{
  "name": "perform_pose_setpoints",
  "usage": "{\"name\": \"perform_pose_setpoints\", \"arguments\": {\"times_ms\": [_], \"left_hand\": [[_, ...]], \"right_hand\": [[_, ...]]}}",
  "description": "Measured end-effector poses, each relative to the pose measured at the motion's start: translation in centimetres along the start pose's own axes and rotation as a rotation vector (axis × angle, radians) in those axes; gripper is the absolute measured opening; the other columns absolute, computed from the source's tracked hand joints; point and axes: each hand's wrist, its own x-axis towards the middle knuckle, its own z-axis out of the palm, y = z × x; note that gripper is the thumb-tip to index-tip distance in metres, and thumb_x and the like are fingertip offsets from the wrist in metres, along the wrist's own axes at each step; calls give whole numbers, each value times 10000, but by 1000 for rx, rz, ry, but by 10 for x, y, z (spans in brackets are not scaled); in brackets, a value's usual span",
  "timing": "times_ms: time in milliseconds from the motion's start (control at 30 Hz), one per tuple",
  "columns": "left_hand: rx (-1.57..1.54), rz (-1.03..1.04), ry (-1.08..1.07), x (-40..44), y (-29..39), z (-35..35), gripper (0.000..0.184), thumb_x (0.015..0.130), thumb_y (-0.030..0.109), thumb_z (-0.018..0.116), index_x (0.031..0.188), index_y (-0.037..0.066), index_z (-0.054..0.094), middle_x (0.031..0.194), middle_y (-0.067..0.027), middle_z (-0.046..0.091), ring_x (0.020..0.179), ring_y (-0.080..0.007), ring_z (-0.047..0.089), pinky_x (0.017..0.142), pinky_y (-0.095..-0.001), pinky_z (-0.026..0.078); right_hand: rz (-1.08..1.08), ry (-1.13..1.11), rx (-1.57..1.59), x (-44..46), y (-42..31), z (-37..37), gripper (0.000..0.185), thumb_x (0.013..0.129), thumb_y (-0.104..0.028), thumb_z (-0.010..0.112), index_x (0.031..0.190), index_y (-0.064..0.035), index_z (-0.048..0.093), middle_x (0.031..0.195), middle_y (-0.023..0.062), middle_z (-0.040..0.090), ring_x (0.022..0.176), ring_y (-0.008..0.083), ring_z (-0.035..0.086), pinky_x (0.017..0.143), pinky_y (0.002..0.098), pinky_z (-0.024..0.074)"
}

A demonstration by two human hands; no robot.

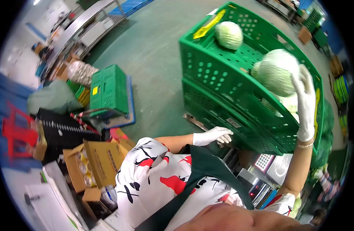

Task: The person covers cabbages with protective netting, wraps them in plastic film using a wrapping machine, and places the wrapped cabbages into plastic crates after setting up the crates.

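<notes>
My right hand [307, 102], in a white glove, grips a pale green cabbage [279, 72] held over a green plastic crate [219, 61]. The cabbage is slightly blurred, and the fingers on its far side are hidden. Another cabbage [229, 35] sits at the far left corner inside the crate. More cabbages lie partly hidden below the held one. My left hand [212, 136], also gloved in white, is low in front of the crates, its fingers loosely stretched and nothing visible in them.
A second green crate [211, 106] stands under the first. A scale with a keypad [264, 162] is close to my right side. Leftward are a closed green crate [109, 88] on a blue pallet and an open cardboard box [101, 163] with rolls. Another person's striped sleeve [328, 187] shows at right.
</notes>
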Motion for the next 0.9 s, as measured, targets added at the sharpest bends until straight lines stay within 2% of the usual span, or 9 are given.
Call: {"name": "perform_pose_setpoints", "arguments": {"times_ms": [67, 167, 200, 300, 433, 467, 633, 867, 900], "left_hand": [[-33, 26, 57, -16, -19, -2, 409, 1041, 362, 482, 1310, 79, 605, 1105, -92, 687, 1026, -158, 649, 911, -279, 502], [-74, 54, 124, -55, -45, 4, 388, 1050, 343, 500, 1310, 76, 611, 1068, -72, 688, 971, -140, 658, 864, -267, 508], [-63, 71, 159, -70, -51, 5, 386, 1041, 358, 511, 1258, 59, 622, 1043, -64, 690, 933, -131, 656, 824, -262, 508], [77, 108, 273, -104, -83, -5, 429, 1027, 343, 523, 1266, -4, 603, 1066, -92, 703, 955, -154, 668, 832, -279, 513], [338, 93, 478, -167, -87, -25, 463, 987, 291, 559, 1329, -22, 568, 1081, -141, 719, 967, -172, 689, 908, -305, 516], [315, 83, 493, -175, -96, -40, 452, 985, 283, 562, 1325, -15, 574, 1081, -133, 721, 963, -170, 691, 897, -306, 522], [35, -3, 632, -205, -128, -172, 376, 1014, 303, 555, 1261, 26, 622, 1008, -55, 724, 835, -113, 663, 770, -271, 528], [251, 69, 956, -267, -116, -471, 261, 967, 187, 602, 1141, 6, 675, 945, -70, 718, 852, -118, 660, 782, -271, 533], [322, 88, 1062, -284, -114, -515, 301, 927, 274, 609, 1082, 37, 712, 914, -82, 742, 824, -160, 692, 772, -307, 548]], "right_hand": [[199, -365, 233, -2, 7, 12, 503, 972, -329, 647, 1308, 39, 580, 1235, 135, 650, 1161, 201, 592, 984, 321, 456], [-48, -582, -481, -17, -28, 28, 482, 965, -395, 633, 1245, -3, 626, 958, 217, 705, 903, 282, 688, 815, 351, 508], [-258, -381, -461, -24, -22, 38, 473, 949, -402, 646, 1195, 3, 647, 875, 206, 700, 828, 304, 693, 763, 371, 510], [-96, -414, -352, -32, -29, 33, 325, 956, -240, 632, 1166, 8, 655, 803, 165, 684, 733, 204, 665, 704, 318, 500], [-193, -231, -198, -28, 3, 34, 318, 991, -137, 580, 1254, 34, 630, 1101, 128, 708, 1023, 159, 641, 933, 277, 466], [-26, -198, -126, -26, 7, 33, 312, 1013, -150, 562, 1265, 20, 633, 1202, 129, 682, 1118, 175, 620, 1002, 283, 435], [-126, -43, -20, -13, -38, 77, 367, 1065, -201, 479, 1353, 8, 571, 1264, 127, 654, 1202, 191, 600, 1077, 321, 412], [41, -1, -101, 20, -97, 207, 433, 1083, -267, 402, 1419, -23, 522, 1352, 129, 608, 1253, 225, 571, 1096, 351, 414], [88, 34, -196, 25, -102, 222, 458, 1086, -301, 390, 1438, -31, 504, 1364, 128, 602, 1253, 233, 571, 1095, 358, 418]]}}
